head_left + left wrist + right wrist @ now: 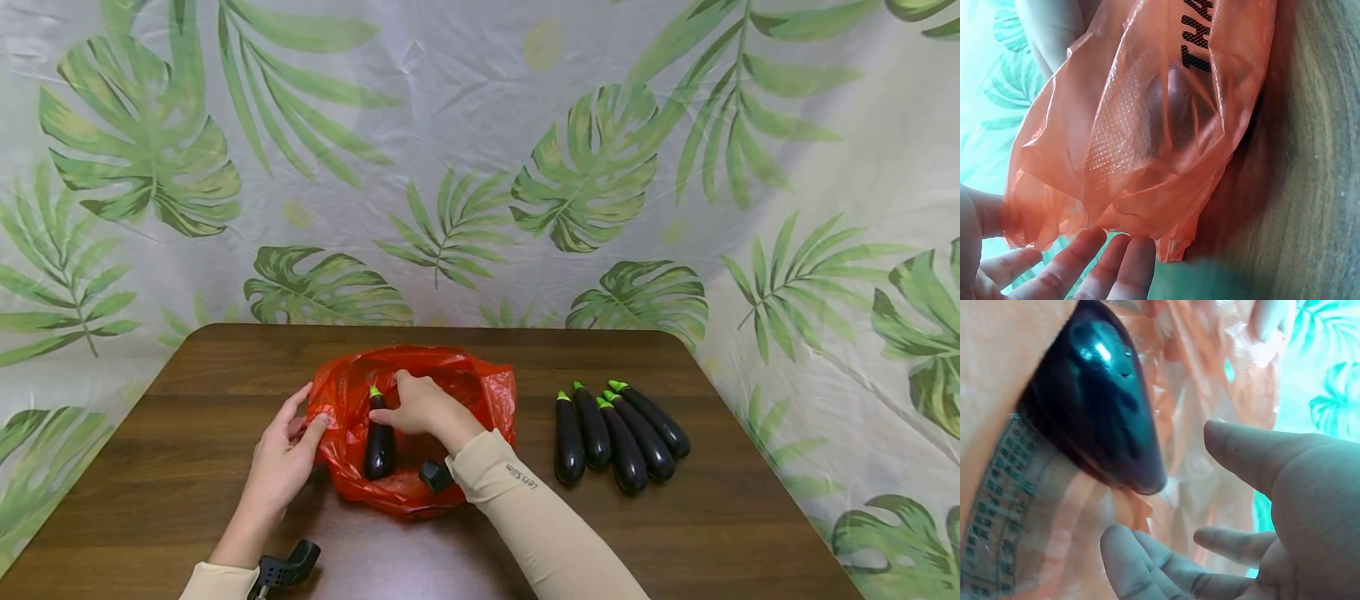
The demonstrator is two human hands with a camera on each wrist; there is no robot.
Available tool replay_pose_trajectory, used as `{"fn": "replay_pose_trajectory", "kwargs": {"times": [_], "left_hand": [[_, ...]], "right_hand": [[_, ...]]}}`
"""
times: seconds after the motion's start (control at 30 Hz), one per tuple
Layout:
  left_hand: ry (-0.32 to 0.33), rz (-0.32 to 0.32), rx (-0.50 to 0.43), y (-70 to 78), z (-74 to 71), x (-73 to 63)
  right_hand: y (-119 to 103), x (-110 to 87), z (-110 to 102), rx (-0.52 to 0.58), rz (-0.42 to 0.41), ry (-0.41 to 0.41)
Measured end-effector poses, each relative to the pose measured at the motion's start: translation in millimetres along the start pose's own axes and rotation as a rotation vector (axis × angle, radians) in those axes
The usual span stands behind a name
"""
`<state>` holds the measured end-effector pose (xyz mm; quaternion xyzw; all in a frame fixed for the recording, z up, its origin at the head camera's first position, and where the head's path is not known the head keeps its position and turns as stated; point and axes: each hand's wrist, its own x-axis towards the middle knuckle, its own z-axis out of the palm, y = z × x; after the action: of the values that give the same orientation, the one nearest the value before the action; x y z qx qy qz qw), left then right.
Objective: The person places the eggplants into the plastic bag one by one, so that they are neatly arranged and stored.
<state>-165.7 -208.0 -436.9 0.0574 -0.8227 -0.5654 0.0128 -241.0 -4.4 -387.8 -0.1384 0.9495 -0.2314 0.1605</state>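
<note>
A red plastic bag (491, 392) lies on the table with its mouth spread wide. My left hand (283, 454) holds the bag's left rim between thumb and fingers. Inside the bag is a dark purple eggplant (380, 450) with a bright green stem end; through the film the left wrist view shows its blurred dark shape. My right hand (427, 406) reaches into the bag just right of this eggplant. In the right wrist view its thumb and fingers are spread, with a gap between them and the eggplant (1100, 394).
Several more eggplants (617, 437) lie side by side on the brown wooden table (750, 517), right of the bag. A leaf-patterned cloth (465, 125) hangs behind the table. Black wrist cameras (288, 567) are strapped to both wrists.
</note>
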Motion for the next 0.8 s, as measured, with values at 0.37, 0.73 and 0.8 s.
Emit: {"fn": "replay_pose_trajectory", "kwargs": {"times": [0.37, 0.73, 0.8], "left_hand": [[0.003, 0.004, 0.010, -0.3, 1.0, -0.8], [0.011, 0.005, 0.014, -0.5, 1.7, -0.1], [0.010, 0.004, 0.011, -0.4, 1.6, -0.1]], "right_hand": [[-4.7, -12.0, -20.6, -0.001, -0.040, 0.016], [-3.3, -27.2, -49.3, 0.027, -0.117, 0.043], [-2.7, -30.0, -54.2, 0.033, -0.127, 0.049]]}}
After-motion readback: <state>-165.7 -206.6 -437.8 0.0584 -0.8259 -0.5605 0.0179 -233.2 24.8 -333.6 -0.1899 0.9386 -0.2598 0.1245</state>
